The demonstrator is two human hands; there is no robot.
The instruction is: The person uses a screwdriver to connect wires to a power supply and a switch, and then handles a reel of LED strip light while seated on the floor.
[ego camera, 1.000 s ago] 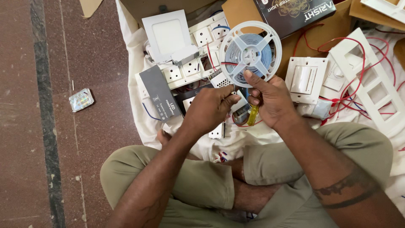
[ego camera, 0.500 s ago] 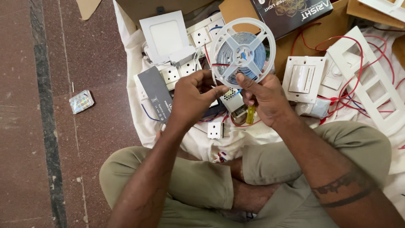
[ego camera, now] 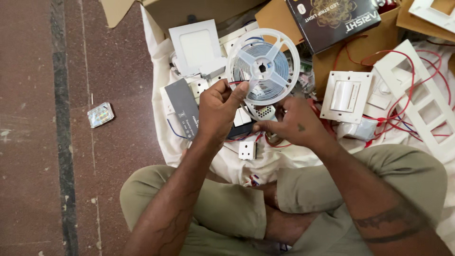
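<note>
My left hand (ego camera: 219,110) grips the left rim of a white plastic reel (ego camera: 263,66) wound with grey light strip, thumb pressed on its edge. It holds the reel upright above a white cloth (ego camera: 265,166). My right hand (ego camera: 291,124) pinches at the reel's lower edge, fingers closed on the strip end or rim there; which one I cannot tell. A small white perforated part (ego camera: 261,112) shows between the two hands. I sit cross-legged on the floor behind the cloth.
On the cloth lie a grey driver box (ego camera: 182,106), a square white panel light (ego camera: 195,46), a white switch plate (ego camera: 346,96), a white multi-slot frame (ego camera: 424,102), red wires (ego camera: 403,102) and a small socket (ego camera: 247,150). A dark carton (ego camera: 334,19) is behind. A shiny packet (ego camera: 100,114) lies on the red floor.
Both hands have lifted the reel up off the pile and away from me. The left hand shifted from the small parts below onto the reel's rim.
</note>
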